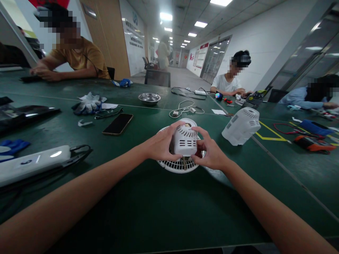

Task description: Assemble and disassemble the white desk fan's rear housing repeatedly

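Between my two hands is a white slotted plastic motor housing (pixel 185 140), upright over a round white fan grille (pixel 177 168). My left hand (pixel 164 144) grips its left side, thumb low on the front and fingers reaching over the top. On the other side my right hand (pixel 210 151) closes round the right edge with thumb and fingers. Part of the grille is hidden beneath the housing and hands. To the right a larger white vented plastic casing (pixel 239 127) stands on the green table.
Left of me lie a phone (pixel 118 124), gloves (pixel 88 103) and a white power strip (pixel 37 164). Ahead are a metal bowl (pixel 149 98) and a coiled white cable (pixel 182 110). At right is an orange multimeter (pixel 315 144). Other people sit around the table (pixel 148 211).
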Available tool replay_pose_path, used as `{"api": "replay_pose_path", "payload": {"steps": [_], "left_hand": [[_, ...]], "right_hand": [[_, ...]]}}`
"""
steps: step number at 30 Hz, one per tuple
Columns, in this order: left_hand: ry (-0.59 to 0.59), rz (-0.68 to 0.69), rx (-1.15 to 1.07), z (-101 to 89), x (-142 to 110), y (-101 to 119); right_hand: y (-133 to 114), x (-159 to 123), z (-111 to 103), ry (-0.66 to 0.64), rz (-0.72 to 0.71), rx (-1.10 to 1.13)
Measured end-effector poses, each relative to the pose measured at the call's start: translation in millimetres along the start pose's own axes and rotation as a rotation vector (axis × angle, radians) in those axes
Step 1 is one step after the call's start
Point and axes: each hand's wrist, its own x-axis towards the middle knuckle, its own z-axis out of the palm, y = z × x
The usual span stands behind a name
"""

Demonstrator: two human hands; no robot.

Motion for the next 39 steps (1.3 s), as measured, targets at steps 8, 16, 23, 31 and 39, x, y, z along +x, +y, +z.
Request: {"api": "replay_pose_path", "payload": {"steps": [8, 16, 23, 31, 39], "left_hand": [[-0.026, -0.02, 0.013, -2.7, 0, -1], [-0.031, -0.012, -0.056, -4.1, 0, -8], [-0.062, -0.016, -0.117, -7.0, 2, -16], [-0.043, -0.04, -0.089, -6.1, -1, -19], [0.021, -0.235, 0.105, 5.4, 0, 8]], "right_hand": [[0, 0, -2, -0.008, 0.001, -0.073], [-5, 0, -6, -0.024, 0.011, -0.139], [-8, 1, -8, -0.045, -0.013, -0.18], [-11, 1, -6, -0.045, -0.041, -0.19], [-7, 5, 7, 0.196, -0.064, -0.402]]}}
